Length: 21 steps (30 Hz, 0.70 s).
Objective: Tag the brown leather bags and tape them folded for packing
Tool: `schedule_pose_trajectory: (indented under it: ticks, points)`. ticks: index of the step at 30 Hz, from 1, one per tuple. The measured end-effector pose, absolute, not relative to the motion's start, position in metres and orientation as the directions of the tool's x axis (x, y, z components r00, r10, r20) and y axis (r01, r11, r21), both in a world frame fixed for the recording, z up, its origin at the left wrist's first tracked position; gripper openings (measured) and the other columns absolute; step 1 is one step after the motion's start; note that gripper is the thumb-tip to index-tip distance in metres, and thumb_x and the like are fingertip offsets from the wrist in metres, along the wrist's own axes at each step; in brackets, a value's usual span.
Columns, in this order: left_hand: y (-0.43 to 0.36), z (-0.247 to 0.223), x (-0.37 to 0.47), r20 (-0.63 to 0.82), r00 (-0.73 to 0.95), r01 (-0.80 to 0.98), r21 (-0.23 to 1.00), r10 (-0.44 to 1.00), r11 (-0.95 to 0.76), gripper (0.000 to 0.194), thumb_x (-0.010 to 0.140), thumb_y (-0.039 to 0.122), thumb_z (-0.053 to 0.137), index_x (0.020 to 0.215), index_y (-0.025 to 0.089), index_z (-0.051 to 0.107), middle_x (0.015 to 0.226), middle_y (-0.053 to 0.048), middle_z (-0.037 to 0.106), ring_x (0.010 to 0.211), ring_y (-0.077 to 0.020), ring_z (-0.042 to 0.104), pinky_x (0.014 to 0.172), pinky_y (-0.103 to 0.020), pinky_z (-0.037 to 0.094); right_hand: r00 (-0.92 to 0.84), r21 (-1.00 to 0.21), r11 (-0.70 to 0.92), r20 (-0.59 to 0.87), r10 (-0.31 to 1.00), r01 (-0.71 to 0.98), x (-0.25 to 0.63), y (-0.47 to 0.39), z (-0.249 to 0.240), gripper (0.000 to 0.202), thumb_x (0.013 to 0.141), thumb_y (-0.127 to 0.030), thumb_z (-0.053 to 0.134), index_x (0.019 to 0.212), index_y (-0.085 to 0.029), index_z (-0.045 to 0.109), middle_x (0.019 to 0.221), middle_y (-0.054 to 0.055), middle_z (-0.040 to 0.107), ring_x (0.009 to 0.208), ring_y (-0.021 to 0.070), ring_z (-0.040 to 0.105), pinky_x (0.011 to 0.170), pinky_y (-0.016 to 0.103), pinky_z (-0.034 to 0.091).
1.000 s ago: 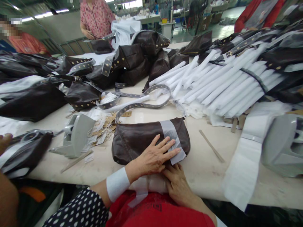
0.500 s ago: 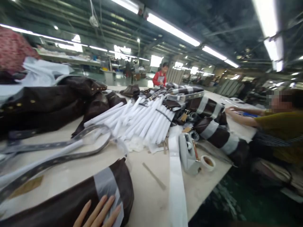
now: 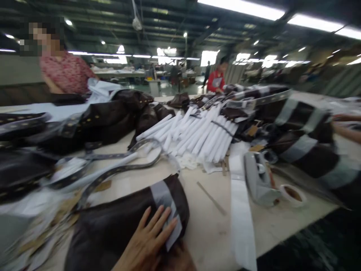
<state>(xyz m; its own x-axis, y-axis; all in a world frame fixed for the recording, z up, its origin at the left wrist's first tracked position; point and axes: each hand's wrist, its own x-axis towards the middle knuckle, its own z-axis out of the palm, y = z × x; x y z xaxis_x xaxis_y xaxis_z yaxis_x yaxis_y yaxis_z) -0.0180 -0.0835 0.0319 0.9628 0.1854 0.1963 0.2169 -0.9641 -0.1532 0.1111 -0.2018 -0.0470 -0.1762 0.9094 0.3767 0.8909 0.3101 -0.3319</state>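
Note:
A dark brown leather bag point(image 3: 113, 229) lies at the front of the pale table, with a band of whitish wrap point(image 3: 163, 197) around its right end. My left hand point(image 3: 148, 241) rests on the bag with fingers spread, its fingertips on the band. Low beside it, at the bag's lower right edge, is my right hand point(image 3: 179, 258), blurred and partly hidden, its fingers not readable. The bag's studded strap point(image 3: 113, 169) loops up behind it.
A tape dispenser point(image 3: 258, 180), a tape roll point(image 3: 292, 195) and a long white strip point(image 3: 242, 214) lie to the right. White rolled tubes point(image 3: 197, 135) and wrapped bags point(image 3: 299, 146) are behind. Paper scraps point(image 3: 47, 229) lie left. People stand around the table.
The view has swung left, bringing a person in a patterned top into sight. My left hand stays on the wrapped band, and my right hand has come into view at the bag's lower edge.

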Motion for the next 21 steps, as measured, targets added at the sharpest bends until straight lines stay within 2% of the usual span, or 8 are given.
schedule_pose_trajectory:
  ticks: [2, 4, 6, 11, 17, 19, 21]
  points:
    - [-0.088, 0.039, -0.017, 0.061, 0.966, 0.255, -0.040, 0.252, -0.966, 0.090, 0.065, 0.009, 0.054, 0.145, 0.028, 0.020, 0.152, -0.005, 0.021, 0.139, -0.0277, 0.021, 0.112, -0.053, 0.015, -0.172, -0.397, 0.381, 0.468, 0.866, 0.835, 0.108, -0.203, -0.060, 0.019, 0.091, -0.025, 0.046, 0.086, -0.018, 0.063, 0.082, 0.005, 0.065, 0.080, 0.0207, 0.057, 0.074, 0.042, 0.050]
    - [-0.088, 0.039, -0.017, 0.006, 0.963, 0.269, 0.029, 0.269, -0.963, 0.086, 0.070, 0.012, 0.054, 0.146, 0.029, 0.017, 0.153, -0.005, 0.015, 0.141, -0.0273, 0.013, 0.113, -0.054, 0.011, -0.135, -0.425, 0.439, 0.578, 0.805, 0.792, 0.120, -0.208, -0.059, 0.027, 0.090, -0.013, 0.036, 0.084, -0.018, 0.063, 0.079, 0.005, 0.065, 0.080, 0.0205, 0.056, 0.076, 0.041, 0.047]
    - [-0.087, 0.037, -0.019, -0.009, 0.961, 0.275, 0.054, 0.275, -0.960, 0.084, 0.073, 0.013, 0.053, 0.146, 0.028, 0.016, 0.154, -0.005, 0.012, 0.141, -0.0267, 0.009, 0.113, -0.054, 0.008, -0.139, -0.420, 0.468, 0.611, 0.779, 0.778, 0.144, -0.214, -0.048, 0.033, 0.089, -0.006, 0.031, 0.085, -0.017, 0.062, 0.079, 0.005, 0.066, 0.082, 0.0186, 0.056, 0.077, 0.037, 0.045]
    - [-0.089, 0.034, -0.020, 0.007, 0.964, 0.263, 0.069, 0.264, -0.962, 0.080, 0.076, 0.013, 0.051, 0.146, 0.028, 0.016, 0.154, -0.006, 0.013, 0.142, -0.0269, 0.007, 0.113, -0.053, 0.007, -0.267, -0.298, 0.516, 0.594, 0.759, 0.803, 0.178, -0.224, -0.026, 0.034, 0.089, -0.006, 0.030, 0.096, -0.013, 0.062, 0.091, 0.008, 0.068, 0.087, 0.0183, 0.057, 0.076, 0.033, 0.046]
    - [-0.090, 0.037, -0.020, -0.005, 0.964, 0.264, 0.094, 0.265, -0.960, 0.076, 0.079, 0.015, 0.053, 0.145, 0.027, 0.018, 0.153, -0.009, 0.016, 0.141, -0.0290, 0.009, 0.112, -0.056, 0.010, -0.309, -0.231, 0.565, 0.646, 0.698, 0.792, 0.167, -0.228, -0.026, 0.032, 0.088, -0.009, 0.032, 0.090, -0.018, 0.062, 0.083, 0.005, 0.069, 0.079, 0.0173, 0.060, 0.070, 0.032, 0.045]
    - [-0.091, 0.036, -0.020, -0.009, 0.965, 0.262, 0.099, 0.262, -0.960, 0.076, 0.081, 0.016, 0.053, 0.146, 0.027, 0.016, 0.152, -0.011, 0.017, 0.141, -0.0296, 0.010, 0.111, -0.057, 0.011, -0.298, -0.212, 0.567, 0.677, 0.673, 0.796, 0.181, -0.224, -0.011, 0.033, 0.085, -0.007, 0.033, 0.096, -0.019, 0.062, 0.089, 0.005, 0.069, 0.083, 0.0171, 0.060, 0.073, 0.032, 0.044]
    - [-0.091, 0.034, -0.020, 0.002, 0.966, 0.258, 0.101, 0.260, -0.961, 0.076, 0.082, 0.017, 0.053, 0.146, 0.027, 0.013, 0.152, -0.012, 0.018, 0.141, -0.0303, 0.011, 0.111, -0.058, 0.011, -0.239, -0.222, 0.509, 0.684, 0.689, 0.832, 0.199, -0.209, 0.012, 0.036, 0.084, -0.004, 0.035, 0.108, -0.017, 0.059, 0.101, 0.007, 0.067, 0.095, 0.0188, 0.059, 0.081, 0.033, 0.042]
